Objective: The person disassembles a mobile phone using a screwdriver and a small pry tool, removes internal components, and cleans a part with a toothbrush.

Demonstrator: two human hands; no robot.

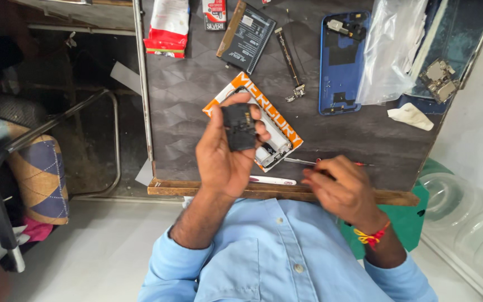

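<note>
Two hands are at work above the dark table. A small black phone part is pinched in the left hand; a slim tool is gripped by the right hand. Best handled steadily, near the orange-edged package. The tool's tip is blurred.

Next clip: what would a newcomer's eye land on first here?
Likely the left hand at centre, raised over the dark desk with a small black part in its grip. Beside it, the right hand holds a red-handled tool near the desk's front edge. Farther back lies an opened blue phone shell.
</note>
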